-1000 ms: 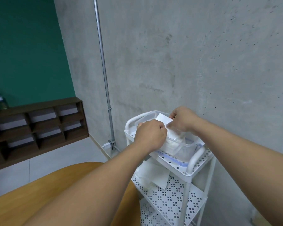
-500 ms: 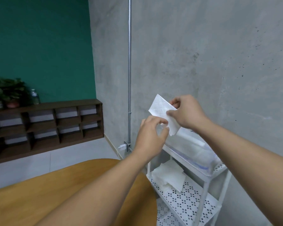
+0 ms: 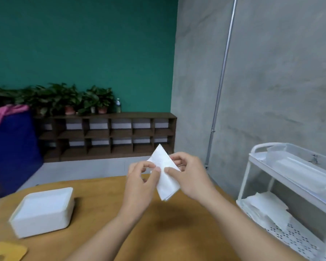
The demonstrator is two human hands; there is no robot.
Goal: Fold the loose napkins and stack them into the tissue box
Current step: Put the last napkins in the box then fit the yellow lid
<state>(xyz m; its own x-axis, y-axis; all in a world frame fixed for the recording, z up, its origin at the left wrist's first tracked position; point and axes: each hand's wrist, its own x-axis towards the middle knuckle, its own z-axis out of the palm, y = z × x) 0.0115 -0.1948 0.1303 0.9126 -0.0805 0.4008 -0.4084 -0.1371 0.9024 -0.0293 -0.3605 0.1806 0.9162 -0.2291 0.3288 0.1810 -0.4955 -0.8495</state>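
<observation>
Over the wooden table [image 3: 177, 232], both hands pinch one white napkin [image 3: 165, 174] — left hand [image 3: 141, 183], right hand [image 3: 190, 178]. White tissue box [image 3: 43, 210] sits far left — lid off.

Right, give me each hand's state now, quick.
Left hand: pinching the napkin.
Right hand: pinching the same napkin, above the table.

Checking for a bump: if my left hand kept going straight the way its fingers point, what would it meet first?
Probably the right hand: the left hand points rightward across the napkin both pinch, and their fingertips almost touch. Depth is uncertain.
</observation>
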